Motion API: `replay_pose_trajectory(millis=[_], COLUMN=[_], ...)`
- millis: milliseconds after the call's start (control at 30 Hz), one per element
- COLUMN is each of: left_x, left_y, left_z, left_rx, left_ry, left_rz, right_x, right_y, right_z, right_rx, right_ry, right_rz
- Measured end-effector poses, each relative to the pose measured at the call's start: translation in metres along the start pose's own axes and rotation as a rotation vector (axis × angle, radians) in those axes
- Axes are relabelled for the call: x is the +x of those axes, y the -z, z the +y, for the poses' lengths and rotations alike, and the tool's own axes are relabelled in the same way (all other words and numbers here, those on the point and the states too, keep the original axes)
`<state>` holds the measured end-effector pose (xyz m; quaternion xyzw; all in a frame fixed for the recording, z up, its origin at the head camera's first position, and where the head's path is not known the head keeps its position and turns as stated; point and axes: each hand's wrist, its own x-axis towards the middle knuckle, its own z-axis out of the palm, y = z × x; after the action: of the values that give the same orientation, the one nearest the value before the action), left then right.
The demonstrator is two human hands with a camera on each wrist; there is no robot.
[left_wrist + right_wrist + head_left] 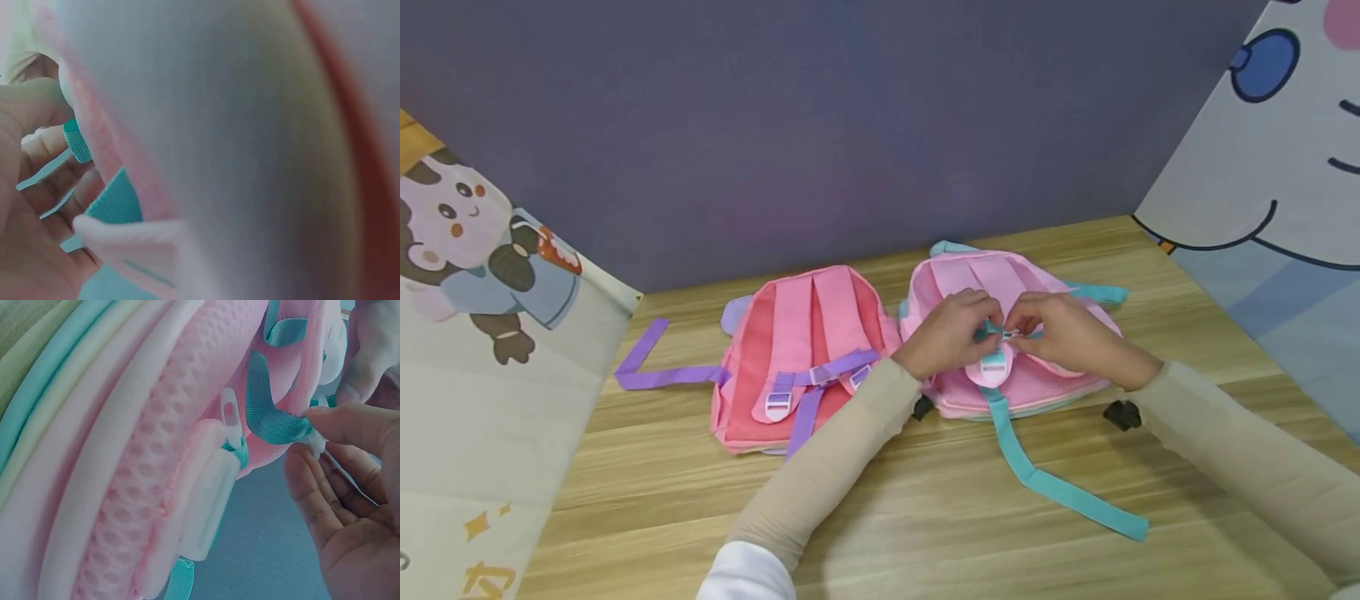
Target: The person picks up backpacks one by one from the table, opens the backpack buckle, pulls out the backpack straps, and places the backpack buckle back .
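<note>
A light pink backpack lies back-panel up on the wooden table, its shoulder straps facing me. Over its lower middle, both hands meet at a small white plastic buckle threaded with teal webbing strap. My right hand pinches the buckle and the webbing between thumb and fingers. From the other side, my left hand pinches the teal strap close to the buckle; its fingertips are partly hidden. Just below the hands is a second white buckle on a pink tab, with a long teal strap trailing toward me.
To the left lies a coral-pink backpack with purple straps and white buckles, partly behind my left sleeve. Black clips lie near the right forearm. A dark grey panel stands behind; cartoon-printed panels flank the table.
</note>
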<state>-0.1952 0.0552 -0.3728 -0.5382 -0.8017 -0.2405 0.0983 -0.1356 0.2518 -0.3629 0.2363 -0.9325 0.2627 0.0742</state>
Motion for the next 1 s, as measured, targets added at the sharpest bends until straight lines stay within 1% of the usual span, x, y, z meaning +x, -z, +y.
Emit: replay_pose_trajectory(millis=[100, 200, 500, 667, 1000], left_x=[0.0005, 0.0008, 0.0012, 0.0008, 0.0009], left_y=[0.0000, -0.0005, -0.0009, -0.0023, -0.0050], left_z=[0.0006, 0.0006, 0.0002, -0.0003, -0.0031], left_rx=[0.016, 0.022, 0.009, 0.005, -0.001], left_ry=[0.018, 0.025, -0.007, -0.015, -0.037], left_rz=[-0.035, -0.052, -0.028, -0.021, 0.021], right_x=[0.0004, 0.0006, 0.0007, 0.0006, -0.0007], right_y=[-0.0002, -0.0003, 0.0002, -0.0003, -0.0009], right_z=[-0.0005, -0.0009, -0.0009, -0.0005, 0.0014], right_rx=[0.005, 0.009, 0.006, 0.002, 0.007], right_ry=[-0.001, -0.005, 0.005, -0.010, -0.029], right_rz=[-0.003, -0.004, -0.002, 0.000, 0.005])
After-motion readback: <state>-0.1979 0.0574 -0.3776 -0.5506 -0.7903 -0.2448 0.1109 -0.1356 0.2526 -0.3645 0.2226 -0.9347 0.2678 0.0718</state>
